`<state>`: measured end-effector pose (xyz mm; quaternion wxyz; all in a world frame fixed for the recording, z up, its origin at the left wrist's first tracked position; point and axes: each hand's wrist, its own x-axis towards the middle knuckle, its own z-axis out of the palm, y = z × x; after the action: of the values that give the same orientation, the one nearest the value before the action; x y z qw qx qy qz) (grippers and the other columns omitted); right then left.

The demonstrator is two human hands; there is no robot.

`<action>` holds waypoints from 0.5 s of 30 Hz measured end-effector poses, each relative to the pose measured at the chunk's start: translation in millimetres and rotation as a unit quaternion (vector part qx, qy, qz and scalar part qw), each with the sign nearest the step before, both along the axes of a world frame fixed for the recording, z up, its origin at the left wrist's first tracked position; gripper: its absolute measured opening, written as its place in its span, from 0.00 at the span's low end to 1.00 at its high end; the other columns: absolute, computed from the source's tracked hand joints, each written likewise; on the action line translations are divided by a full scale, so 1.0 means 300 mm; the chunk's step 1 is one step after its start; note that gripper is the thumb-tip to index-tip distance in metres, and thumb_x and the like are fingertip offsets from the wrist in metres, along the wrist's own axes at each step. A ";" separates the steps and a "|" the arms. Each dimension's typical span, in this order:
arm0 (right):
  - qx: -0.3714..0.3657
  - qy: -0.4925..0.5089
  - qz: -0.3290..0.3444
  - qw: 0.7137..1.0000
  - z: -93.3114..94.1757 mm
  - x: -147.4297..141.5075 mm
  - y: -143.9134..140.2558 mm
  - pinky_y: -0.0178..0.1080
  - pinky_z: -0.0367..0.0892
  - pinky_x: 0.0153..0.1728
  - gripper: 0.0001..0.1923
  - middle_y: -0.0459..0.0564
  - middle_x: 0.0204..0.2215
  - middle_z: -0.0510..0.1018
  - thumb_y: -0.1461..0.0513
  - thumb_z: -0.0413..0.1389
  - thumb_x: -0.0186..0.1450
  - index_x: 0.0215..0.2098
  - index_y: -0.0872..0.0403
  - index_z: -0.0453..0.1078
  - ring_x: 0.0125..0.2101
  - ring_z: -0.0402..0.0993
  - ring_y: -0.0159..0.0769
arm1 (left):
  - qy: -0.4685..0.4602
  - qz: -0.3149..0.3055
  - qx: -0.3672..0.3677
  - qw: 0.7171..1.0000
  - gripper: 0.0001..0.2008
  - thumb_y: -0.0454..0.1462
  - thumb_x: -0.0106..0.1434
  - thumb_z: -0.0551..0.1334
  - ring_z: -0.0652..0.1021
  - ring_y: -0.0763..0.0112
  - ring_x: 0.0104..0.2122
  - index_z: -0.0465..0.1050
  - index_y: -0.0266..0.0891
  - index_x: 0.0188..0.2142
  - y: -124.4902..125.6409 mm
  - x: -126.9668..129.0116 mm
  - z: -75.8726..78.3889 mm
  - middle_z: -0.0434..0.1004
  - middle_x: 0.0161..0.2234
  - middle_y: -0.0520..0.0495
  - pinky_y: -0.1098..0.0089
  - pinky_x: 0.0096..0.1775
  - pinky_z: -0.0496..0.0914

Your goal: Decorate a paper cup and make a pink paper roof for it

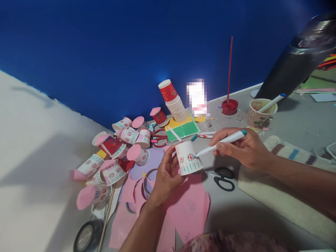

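My left hand (165, 175) holds a white paper cup (188, 158) upside down, its side marked with red and teal drawings. My right hand (244, 148) grips a white marker with a teal tip (220, 141), and the tip touches the cup's side near the rim. Both hands hover over pink paper sheets (189, 206) on the grey table.
A pile of decorated cups with pink lids (115, 154) lies at left. Red scissors (159, 137), a stack of paper cups (174, 101), green and yellow paper (183, 128), black scissors (223, 176), a red stand with a stick (229, 105), a cup holding a marker (258, 111) and a tape roll (86, 235) surround them.
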<state>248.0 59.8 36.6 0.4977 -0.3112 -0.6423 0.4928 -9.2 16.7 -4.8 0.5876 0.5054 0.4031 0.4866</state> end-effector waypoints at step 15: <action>-0.022 0.008 -0.005 1.000 -0.010 0.002 0.004 0.35 0.69 0.25 0.11 0.45 0.24 0.82 0.50 0.67 0.67 0.35 0.48 0.82 0.24 0.75 0.33 | 0.015 0.004 -0.003 1.000 0.42 0.37 0.53 0.78 0.72 0.51 0.65 0.64 0.50 0.65 -0.001 -0.003 -0.001 0.70 0.66 0.42 0.61 0.57 0.74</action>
<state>248.7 61.1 33.6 0.4983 -0.3212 -0.6257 0.5070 -10.0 16.6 -5.2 0.5809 0.5091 0.4154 0.4805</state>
